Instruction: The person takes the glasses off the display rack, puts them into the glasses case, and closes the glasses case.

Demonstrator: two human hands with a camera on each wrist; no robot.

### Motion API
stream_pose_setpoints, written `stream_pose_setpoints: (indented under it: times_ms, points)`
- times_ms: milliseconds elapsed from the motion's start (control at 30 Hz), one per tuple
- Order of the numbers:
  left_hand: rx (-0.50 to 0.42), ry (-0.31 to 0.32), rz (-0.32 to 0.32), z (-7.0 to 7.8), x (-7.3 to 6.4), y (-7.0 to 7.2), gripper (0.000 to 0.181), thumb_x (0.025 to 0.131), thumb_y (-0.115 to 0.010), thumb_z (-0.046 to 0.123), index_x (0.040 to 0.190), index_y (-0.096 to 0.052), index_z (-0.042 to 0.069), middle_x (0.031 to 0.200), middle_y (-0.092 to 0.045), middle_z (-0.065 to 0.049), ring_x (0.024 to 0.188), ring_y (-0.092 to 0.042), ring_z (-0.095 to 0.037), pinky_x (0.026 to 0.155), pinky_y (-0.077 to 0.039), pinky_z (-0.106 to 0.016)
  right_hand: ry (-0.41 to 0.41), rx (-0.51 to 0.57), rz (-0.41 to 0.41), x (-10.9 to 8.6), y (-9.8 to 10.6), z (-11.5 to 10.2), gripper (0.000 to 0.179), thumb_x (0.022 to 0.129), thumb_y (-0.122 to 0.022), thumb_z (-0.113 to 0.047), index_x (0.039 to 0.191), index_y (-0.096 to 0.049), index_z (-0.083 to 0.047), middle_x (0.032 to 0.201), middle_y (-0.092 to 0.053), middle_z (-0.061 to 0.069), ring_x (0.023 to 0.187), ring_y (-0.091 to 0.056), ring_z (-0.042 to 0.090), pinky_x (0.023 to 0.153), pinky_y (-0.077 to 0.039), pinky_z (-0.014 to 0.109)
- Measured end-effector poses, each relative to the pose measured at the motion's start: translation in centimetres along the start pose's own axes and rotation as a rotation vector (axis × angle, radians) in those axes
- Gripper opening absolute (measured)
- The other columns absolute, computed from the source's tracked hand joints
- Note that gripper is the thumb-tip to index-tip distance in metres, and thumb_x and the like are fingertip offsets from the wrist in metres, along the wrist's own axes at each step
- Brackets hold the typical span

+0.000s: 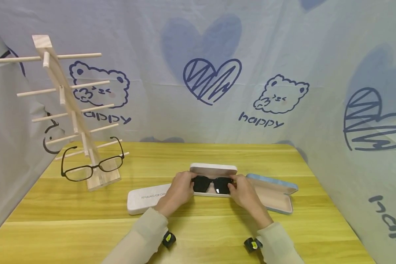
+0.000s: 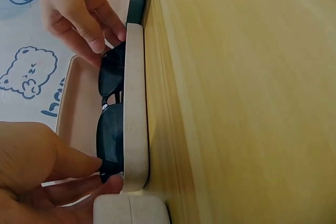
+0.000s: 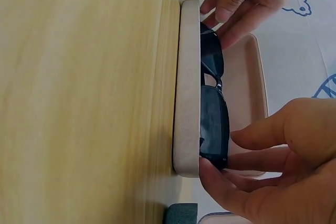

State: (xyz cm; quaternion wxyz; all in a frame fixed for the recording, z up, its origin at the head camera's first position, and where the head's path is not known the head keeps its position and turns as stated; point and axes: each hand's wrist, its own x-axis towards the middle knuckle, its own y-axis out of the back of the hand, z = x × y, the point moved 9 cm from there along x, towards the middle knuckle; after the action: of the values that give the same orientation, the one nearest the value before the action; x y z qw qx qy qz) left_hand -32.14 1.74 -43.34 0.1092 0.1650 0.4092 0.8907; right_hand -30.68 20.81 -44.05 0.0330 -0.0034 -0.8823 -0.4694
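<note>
Holding the sunglasses (image 1: 202, 184) by both ends, I have each grip narrowed on the frame: the left hand (image 1: 181, 187) pinches the left end between thumb and fingers, and the right hand (image 1: 245, 190) pinches the right end in the same manner. The sunglasses sit within the open white case (image 1: 213, 166), which I take as the reference for all positions; the dark lenses lie crosswise behind its front wall, in front of its raised lid. From my views I cannot tell whether the frame bears on the bottom of that case. Directly left of the open white case, a closed white case (image 1: 143, 200) lies with printed lettering on top, partly covered by the left hand. Directly right of it, a blue case (image 1: 274, 199) lies open, its pale lining exposed. Well to the left of the reference stands a wooden display rack (image 1: 72, 104) with paired pegs; black-framed eyeglasses (image 1: 95, 167) are placed on its lower part. The wood-grained surface (image 1: 211, 231) carries all of these items. Behind the reference I see a pale cloth (image 1: 151, 73) printed with hearts, bears and the word "happy".
</note>
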Motion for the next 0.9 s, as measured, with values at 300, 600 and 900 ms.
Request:
stream_pose_setpoints:
  times_ms: [300, 600, 900]
  points:
    - [-0.001, -0.029, -0.002, 0.3, 0.0, -0.1, 0.035, 0.088, -0.055, -0.017, 0.116, -0.074, -0.007, 0.113, -0.076, -0.023, 0.105, -0.073, -0.034, 0.088, -0.062, -0.045, 0.030, -0.014, -0.018, -0.1, 0.0, -0.2, 0.038, 0.102, -0.060, -0.006, 0.135, -0.060, 0.012, 0.114, -0.072, 0.028, 0.058, -0.052, 0.013, 0.051, -0.042, 0.024]
    - [-0.020, 0.041, -0.034, -0.3, 0.0, 0.6, 0.031, 0.094, -0.054, -0.012, 0.115, -0.076, -0.003, 0.114, -0.076, -0.022, 0.106, -0.073, -0.032, 0.085, -0.062, -0.040, -0.013, 0.030, -0.049, -0.4, 0.5, 0.0, 0.037, 0.104, -0.057, -0.010, 0.137, -0.062, 0.005, 0.114, -0.073, 0.025, 0.050, -0.051, 0.011, 0.047, -0.042, 0.024]
    - [-0.054, 0.067, 0.170, -1.1, 0.3, 4.0, 0.022, 0.099, -0.058, 0.000, 0.112, -0.076, -0.002, 0.099, -0.078, -0.018, 0.072, -0.070, -0.024, 0.064, -0.058, -0.035, -0.006, 0.040, 0.041, -0.6, 2.8, 0.1, 0.035, 0.107, -0.056, -0.022, 0.128, -0.064, 0.005, 0.123, -0.071, 0.025, 0.104, -0.073, 0.037, 0.086, -0.062, 0.048]
